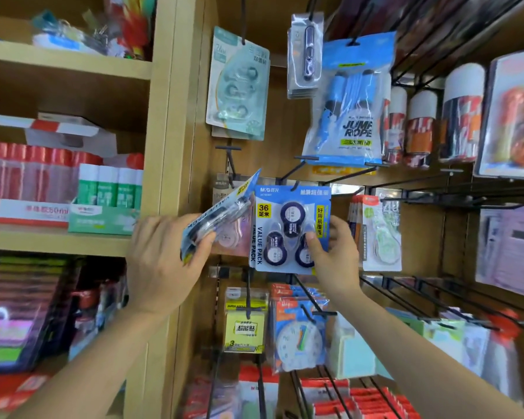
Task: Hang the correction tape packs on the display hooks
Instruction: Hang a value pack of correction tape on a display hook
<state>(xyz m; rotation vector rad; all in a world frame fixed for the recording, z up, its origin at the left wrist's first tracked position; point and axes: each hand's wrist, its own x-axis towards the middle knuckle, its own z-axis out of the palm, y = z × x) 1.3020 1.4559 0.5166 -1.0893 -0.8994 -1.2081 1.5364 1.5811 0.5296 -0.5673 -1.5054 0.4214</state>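
Correction tape pack [291, 228]: blue card, three dark round dispensers under clear blister, "36" roundel and "VALUE PACK" lettering, held upright and facing out at the middle of the wooden display panel. Its top edge meets a black display hook [294, 185]; whether the hook passes through the hang hole cannot be told. Right hand [336, 255]: pinches the pack's lower right corner, thumb on the front over one dispenser, fingers behind the card. Left hand [164, 261]: well left of the right hand, curled round a spare stack of packs [218, 219] of the same blue kind, tilted with the top edge leaning right, just beside the upright pack. Surrounding stock: pale green tape pack [239, 86] hanging above left; blue jump rope bag [345, 116] hanging above right; yellow sticky pack [245, 325] and clock card [300, 337] hanging below. Left shelving: green-capped glue sticks [109, 189] in an open carton, red-capped ones beside them. Right side: bare black wire hooks, partly blurred goods.
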